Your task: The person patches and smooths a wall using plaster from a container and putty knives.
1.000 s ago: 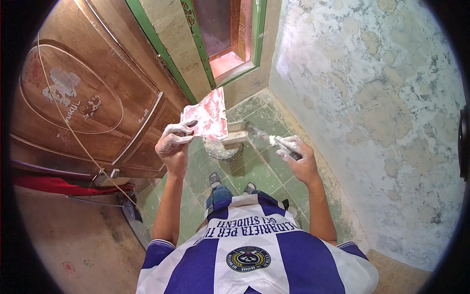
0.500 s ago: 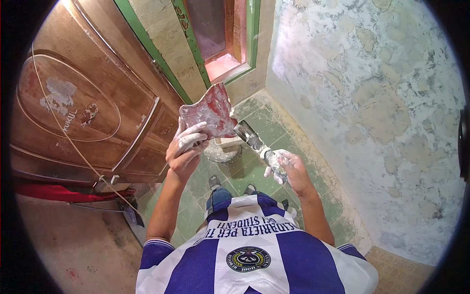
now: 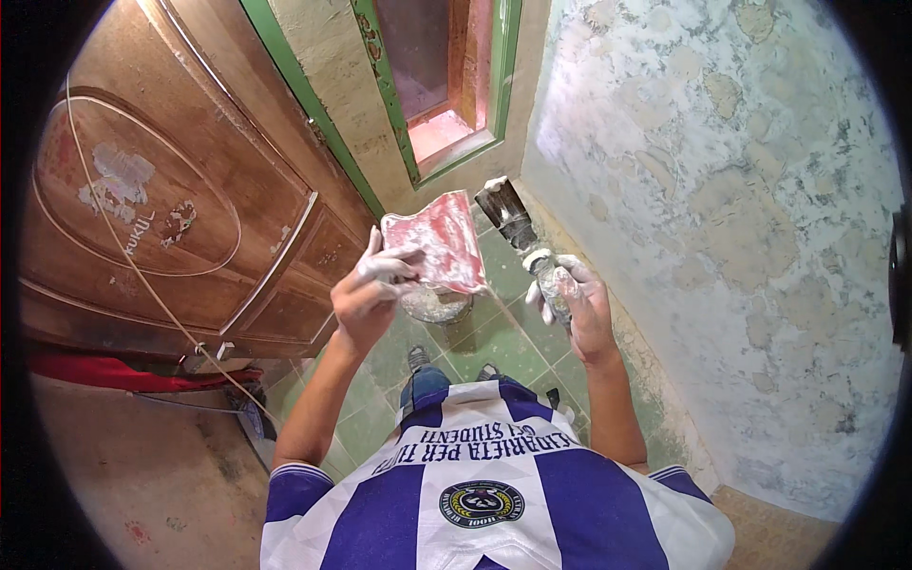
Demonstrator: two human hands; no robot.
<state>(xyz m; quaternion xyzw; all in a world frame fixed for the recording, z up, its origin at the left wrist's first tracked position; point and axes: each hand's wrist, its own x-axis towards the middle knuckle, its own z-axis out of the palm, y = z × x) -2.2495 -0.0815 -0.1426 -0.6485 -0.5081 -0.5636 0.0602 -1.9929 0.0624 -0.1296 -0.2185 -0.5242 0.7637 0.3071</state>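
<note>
Since a moment ago the right hand (image 3: 575, 302) has swung its putty knife (image 3: 518, 228) up, blade now pointing toward the patchy wall (image 3: 722, 190). Both hands are closed: the right around the knife's handle, the left hand (image 3: 370, 294) gripping the red plaster board (image 3: 439, 242), held tilted above a bucket (image 3: 435, 306) on the green tiled floor (image 3: 494, 347).

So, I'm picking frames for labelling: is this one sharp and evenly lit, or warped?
Head view: sharp on both hands, left hand on the board, right hand on the scraper; soft even light, no glare; door edges bow; corners black.
</note>
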